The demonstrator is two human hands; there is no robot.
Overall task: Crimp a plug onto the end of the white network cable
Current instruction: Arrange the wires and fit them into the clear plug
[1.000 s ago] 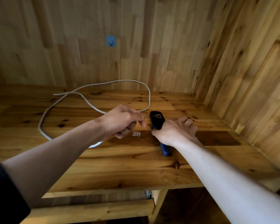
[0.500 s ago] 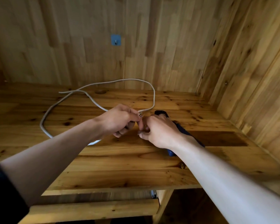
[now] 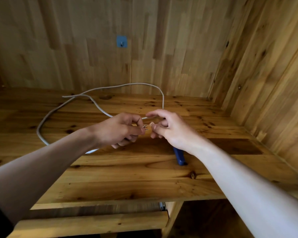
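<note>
Left hand: fingers curled, thumb and forefinger pinching the white network cable close to its stripped tip. The short bare wire ends stick out past the fingertips, pointing right.

Right hand: thumb and a bent finger pinch a small clear plug. The forefinger is stretched out above it, holding nothing. The plug sits just beside the wire ends, level with them. A sliver of gap seems to show between them, not yet seated.

Both hands are held above the bench, near its middle.

The cable runs back from the left hand, arcs along the foot of the wooden wall, crosses itself at the left rear and sweeps forward in a wide loop on the bench. Its near stretch passes under the left forearm and is lost there.

Crimping tool: only the blue handle end shows, lying on the bench below the right wrist (the head is wholly covered by the hand).

Hard to make out: the wire colours and their order, which way the plug faces, and which finger backs the thumb on it.

A small blue hook is stuck on the wall, well behind the hands.
</note>
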